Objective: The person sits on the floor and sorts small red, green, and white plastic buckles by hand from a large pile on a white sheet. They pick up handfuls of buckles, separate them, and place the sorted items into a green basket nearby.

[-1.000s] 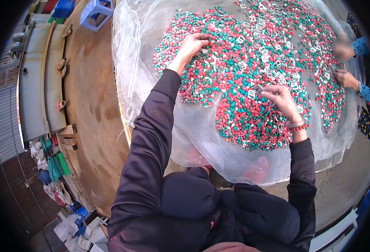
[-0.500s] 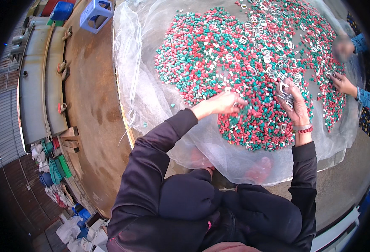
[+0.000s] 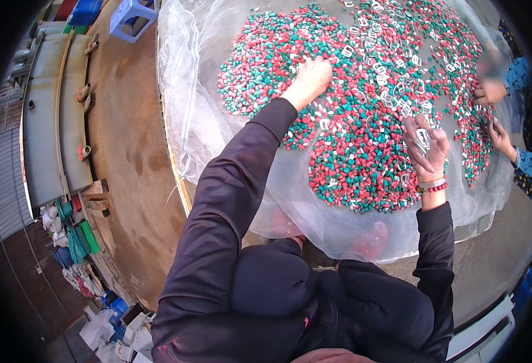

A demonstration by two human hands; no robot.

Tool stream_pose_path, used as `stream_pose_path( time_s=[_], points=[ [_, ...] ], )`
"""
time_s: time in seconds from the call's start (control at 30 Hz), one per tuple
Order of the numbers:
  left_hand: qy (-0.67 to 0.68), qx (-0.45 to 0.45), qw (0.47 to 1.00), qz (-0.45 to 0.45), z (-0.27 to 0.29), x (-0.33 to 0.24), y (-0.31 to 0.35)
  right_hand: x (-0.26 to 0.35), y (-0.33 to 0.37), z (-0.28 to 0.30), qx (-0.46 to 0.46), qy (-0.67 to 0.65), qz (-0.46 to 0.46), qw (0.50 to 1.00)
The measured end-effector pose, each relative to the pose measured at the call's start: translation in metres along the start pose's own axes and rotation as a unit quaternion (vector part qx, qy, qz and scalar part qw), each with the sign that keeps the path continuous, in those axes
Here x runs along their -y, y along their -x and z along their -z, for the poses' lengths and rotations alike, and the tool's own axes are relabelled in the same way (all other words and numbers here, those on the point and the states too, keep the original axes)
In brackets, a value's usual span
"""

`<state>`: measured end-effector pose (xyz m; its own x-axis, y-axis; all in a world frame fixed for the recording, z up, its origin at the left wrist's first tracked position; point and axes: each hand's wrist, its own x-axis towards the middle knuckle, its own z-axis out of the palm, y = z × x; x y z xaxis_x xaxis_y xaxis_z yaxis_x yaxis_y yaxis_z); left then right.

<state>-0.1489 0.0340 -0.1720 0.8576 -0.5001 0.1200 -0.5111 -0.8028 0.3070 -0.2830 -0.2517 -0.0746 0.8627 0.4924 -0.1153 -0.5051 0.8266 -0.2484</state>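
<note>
A wide spread of small red, green and white cone-like pieces [image 3: 363,163] lies on a translucent mesh sheet [image 3: 184,91]. Over its far left part, my left hand [image 3: 314,75] reaches down with its fingers curled to the pieces; whatever is between the fingertips is hidden. My right hand [image 3: 429,154], palm up at the right of the spread, is closed round several pale metal-looking buckles [image 3: 422,139]. More such buckles [image 3: 379,78] lie scattered among the pieces, mostly beyond my right hand. One lone buckle [image 3: 324,124] rests nearer me, below my left wrist.
Across the sheet at the right, another person's hands [image 3: 489,92] in blue patterned sleeves work at the pile's edge. A blue plastic stool [image 3: 132,21] stands on the brown floor at far left. Grey metal panels [image 3: 51,115] and piled bags and bins [image 3: 78,242] line the left side.
My left hand has moved away from me over the pile, from near its front to its far left part. My right hand keeps the buckles. The other person's hands have shifted slightly.
</note>
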Motion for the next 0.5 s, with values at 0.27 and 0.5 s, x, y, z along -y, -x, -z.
stream_pose_path(
  time_s=[0.27, 0.5],
  points=[
    [-0.018, 0.139, 0.99, -0.016, -0.001, -0.002, 0.004, -0.01, -0.051, 0.033, -0.193, 0.426, -0.137, 0.873],
    [0.015, 0.187, 0.982, 0.033, -0.003, 0.001, 0.018, -0.037, -0.107, 0.074, -0.096, 0.916, 0.005, 0.389]
  ],
)
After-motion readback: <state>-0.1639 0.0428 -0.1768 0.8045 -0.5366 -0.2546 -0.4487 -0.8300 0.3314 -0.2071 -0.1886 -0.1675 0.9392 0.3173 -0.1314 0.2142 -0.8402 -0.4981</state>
